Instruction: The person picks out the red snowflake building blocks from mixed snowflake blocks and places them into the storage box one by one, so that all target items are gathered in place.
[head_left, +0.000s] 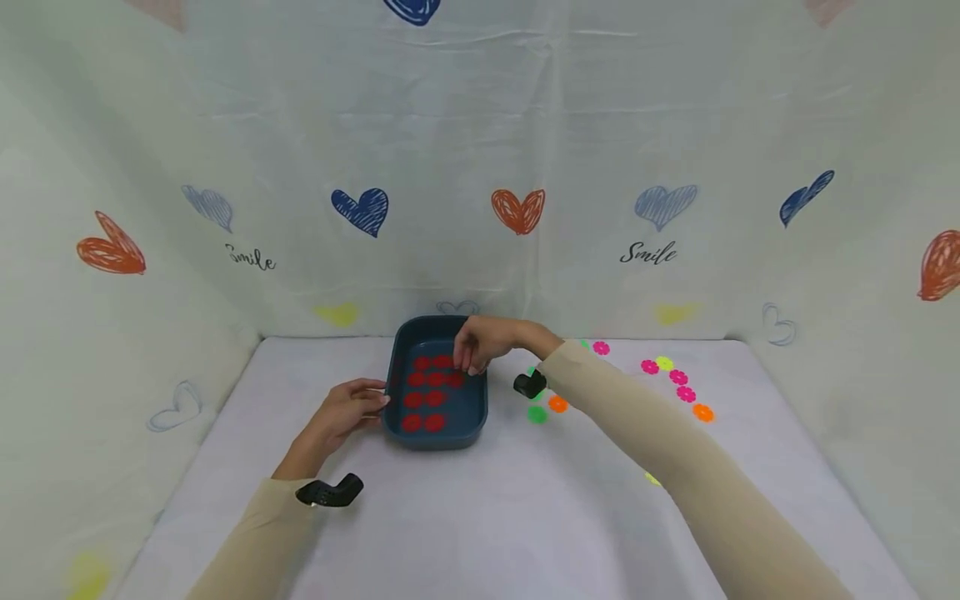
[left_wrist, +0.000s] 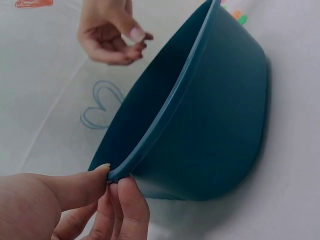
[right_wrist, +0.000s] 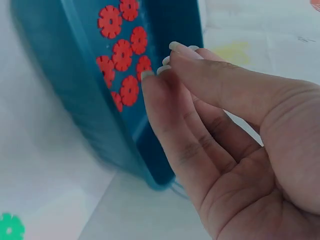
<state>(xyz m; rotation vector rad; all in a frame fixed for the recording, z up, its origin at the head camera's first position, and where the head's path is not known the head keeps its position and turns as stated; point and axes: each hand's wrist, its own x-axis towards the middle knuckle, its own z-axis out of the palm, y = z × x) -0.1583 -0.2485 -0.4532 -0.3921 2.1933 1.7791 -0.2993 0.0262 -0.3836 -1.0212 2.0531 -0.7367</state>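
Note:
A deep blue-green plastic basin (head_left: 435, 442) stands on the table, with several red flower-shaped discs (right_wrist: 122, 55) lying flat on its floor. My left hand (head_left: 349, 410) pinches the basin's rim on the left side, thumb on the inside and fingertips beneath the edge in the left wrist view. Over the basin's right side hangs my right hand (head_left: 486, 342), its fingers loosely bent. Nothing shows between its thumb and fingertips in the right wrist view (right_wrist: 220, 135).
Right of the basin lie loose flower discs: green (head_left: 537, 414), orange (head_left: 557, 404), pink (head_left: 649, 367) and yellow (head_left: 664, 363). Another orange disc (head_left: 703, 412) lies farther right. A white cloth backdrop (head_left: 450, 267) printed with hearts rises behind the table (head_left: 465, 517).

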